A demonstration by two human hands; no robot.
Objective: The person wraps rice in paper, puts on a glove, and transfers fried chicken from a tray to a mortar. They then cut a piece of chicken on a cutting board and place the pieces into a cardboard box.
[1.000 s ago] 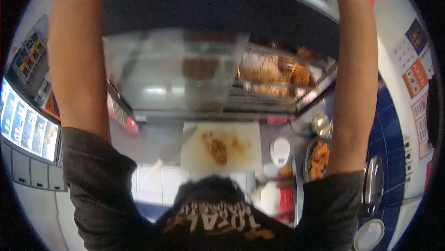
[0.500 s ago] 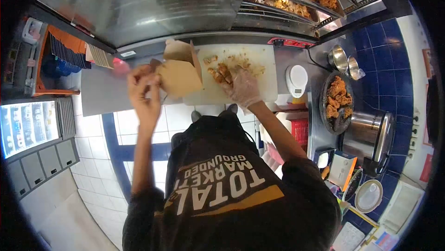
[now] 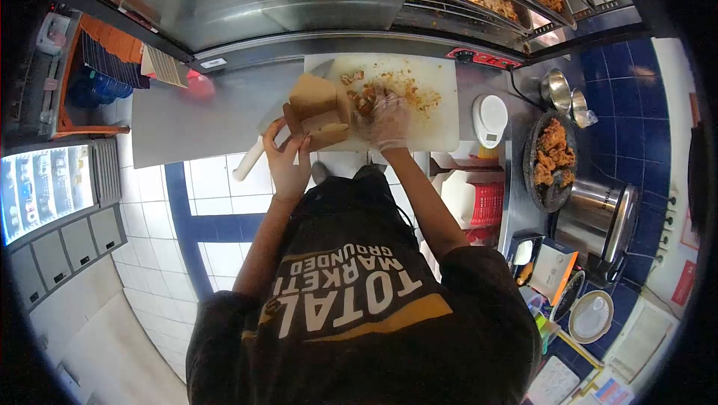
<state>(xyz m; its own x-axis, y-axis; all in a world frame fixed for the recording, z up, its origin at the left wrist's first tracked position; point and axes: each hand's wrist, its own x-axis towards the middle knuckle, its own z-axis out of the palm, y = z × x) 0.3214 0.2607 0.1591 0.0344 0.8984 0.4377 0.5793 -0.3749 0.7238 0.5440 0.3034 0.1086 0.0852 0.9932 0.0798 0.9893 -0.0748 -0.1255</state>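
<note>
My left hand (image 3: pixel 288 160) grips the near left edge of a brown cardboard food box (image 3: pixel 317 122), which stands open with its lid up toward the back. A clear plastic glove covers my right hand (image 3: pixel 388 118). Its fingers are curled round chopped fried chicken (image 3: pixel 364 100) on the white cutting board (image 3: pixel 441 117), right beside the box. The fingertips are partly hidden. Crumbs (image 3: pixel 419 95) are scattered over the board. A white-handled knife (image 3: pixel 250 158) lies left of the box, partly covered by it.
A white kitchen scale (image 3: pixel 490 116) stands right of the board. Farther right, fried chicken fills a dark round dish (image 3: pixel 542 192) beside a steel pot (image 3: pixel 588 222). Metal trays (image 3: pixel 486 5) sit in the glass-fronted cabinet above. A steel bowl (image 3: pixel 554 89) rests near the tiled wall.
My left hand has moved right and now holds the box, which has turned so its inside shows. The knife has come into view. My right hand has stayed at the chicken.
</note>
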